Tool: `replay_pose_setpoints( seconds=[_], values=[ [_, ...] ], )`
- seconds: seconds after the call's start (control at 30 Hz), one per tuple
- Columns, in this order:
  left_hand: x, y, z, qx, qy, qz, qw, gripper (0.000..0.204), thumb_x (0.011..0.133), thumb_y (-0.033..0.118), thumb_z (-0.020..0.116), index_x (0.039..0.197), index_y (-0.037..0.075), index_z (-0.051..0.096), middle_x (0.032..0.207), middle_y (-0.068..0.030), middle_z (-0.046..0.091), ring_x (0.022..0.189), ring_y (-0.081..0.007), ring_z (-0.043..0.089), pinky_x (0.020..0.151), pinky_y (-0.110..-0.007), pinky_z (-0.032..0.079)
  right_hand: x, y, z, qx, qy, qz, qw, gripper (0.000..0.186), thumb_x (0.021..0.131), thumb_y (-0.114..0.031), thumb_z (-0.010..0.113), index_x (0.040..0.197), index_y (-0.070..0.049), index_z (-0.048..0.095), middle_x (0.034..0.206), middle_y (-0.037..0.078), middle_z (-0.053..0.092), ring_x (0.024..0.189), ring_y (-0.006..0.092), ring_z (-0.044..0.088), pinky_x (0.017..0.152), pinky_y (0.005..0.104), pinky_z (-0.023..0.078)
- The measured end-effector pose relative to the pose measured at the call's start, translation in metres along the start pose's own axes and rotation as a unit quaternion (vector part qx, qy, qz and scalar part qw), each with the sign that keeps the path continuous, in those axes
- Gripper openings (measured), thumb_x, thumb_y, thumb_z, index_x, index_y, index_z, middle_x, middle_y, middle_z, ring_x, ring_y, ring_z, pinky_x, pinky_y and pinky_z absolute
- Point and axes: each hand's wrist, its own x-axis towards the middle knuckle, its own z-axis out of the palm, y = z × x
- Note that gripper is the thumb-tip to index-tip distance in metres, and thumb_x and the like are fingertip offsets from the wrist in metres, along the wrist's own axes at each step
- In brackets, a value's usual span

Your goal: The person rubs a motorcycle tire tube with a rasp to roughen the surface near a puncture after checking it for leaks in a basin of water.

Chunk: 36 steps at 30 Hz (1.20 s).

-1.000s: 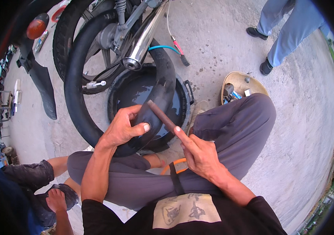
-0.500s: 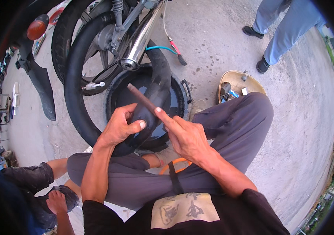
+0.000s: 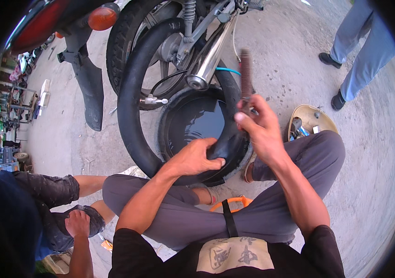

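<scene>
A black rubber inner tube (image 3: 131, 99) forms a large inflated ring, leaning against the motorcycle's rear wheel. Its near right part passes over a black tub (image 3: 162, 134) of dark water. My left hand (image 3: 197, 158) grips that part of the tube, thumb on top and fingers curled around the inner side. In my right hand (image 3: 263, 132) is a rusty brown file (image 3: 246, 76), held upright by its lower end just right of the tube and apart from it. The fingers wrap the file's lower end, which is partly hidden.
The motorcycle's chrome exhaust (image 3: 206, 69) juts over the tub. A tan bowl (image 3: 315, 119) with small items sits beyond my right knee. Another person's legs (image 3: 361, 60) stand at far right; a second person's hand (image 3: 77, 223) rests on a knee at left. A black mudguard (image 3: 88, 90) hangs at left.
My right hand has lifted the file off the tube and turned it upright. My left hand still grips the tube. The whole view has shifted, with things now farther right.
</scene>
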Motion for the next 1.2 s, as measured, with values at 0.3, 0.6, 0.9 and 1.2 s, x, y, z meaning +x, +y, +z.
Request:
replay_pose_setpoints(
  seconds=[0.3, 0.6, 0.9, 1.2],
  values=[
    [0.007, -0.025, 0.010, -0.004, 0.018, 0.032, 0.999, 0.051, 0.083, 0.015, 0.077, 0.127, -0.007, 0.062, 0.108, -0.0180, 0.072, 0.103, -0.0210, 0.065, 0.095, -0.037, 0.049, 0.088, 0.032, 0.115, -0.196, -0.096, 0.056, 0.974, 0.045, 0.101, -0.038, 0.062, 0.115, 0.004, 0.070, 0.072, 0.019, 0.064, 0.072, 0.0287, 0.066, 0.074, 0.0452, 0.050],
    [0.005, -0.024, 0.005, -0.069, 0.025, 0.073, 0.995, 0.052, 0.083, 0.012, 0.075, 0.129, -0.007, 0.062, 0.120, -0.0160, 0.071, 0.117, -0.0218, 0.063, 0.105, -0.036, 0.045, 0.127, 0.061, 0.138, -0.216, -0.198, -0.019, 0.956, 0.042, 0.095, -0.039, 0.072, 0.095, 0.003, 0.074, 0.065, 0.013, 0.062, 0.066, 0.0237, 0.064, 0.069, 0.0421, 0.051],
    [0.004, -0.021, 0.003, -0.139, 0.025, 0.024, 0.990, 0.037, 0.082, 0.016, 0.076, 0.108, -0.009, 0.064, 0.090, -0.0054, 0.063, 0.085, -0.0115, 0.053, 0.078, -0.031, 0.048, 0.136, 0.042, 0.107, -0.348, -0.235, -0.165, 0.892, 0.037, 0.091, -0.039, 0.077, 0.107, -0.006, 0.077, 0.074, 0.018, 0.070, 0.074, 0.0344, 0.070, 0.070, 0.0445, 0.053],
    [0.001, -0.013, -0.002, -0.194, 0.005, 0.008, 0.981, 0.052, 0.081, 0.024, 0.079, 0.120, -0.006, 0.064, 0.102, -0.0034, 0.066, 0.093, -0.0101, 0.058, 0.088, -0.028, 0.048, 0.139, 0.040, 0.081, -0.315, -0.287, -0.097, 0.900, 0.032, 0.093, -0.034, 0.074, 0.103, -0.003, 0.076, 0.067, 0.005, 0.065, 0.068, 0.0168, 0.065, 0.066, 0.0370, 0.051]
  ],
)
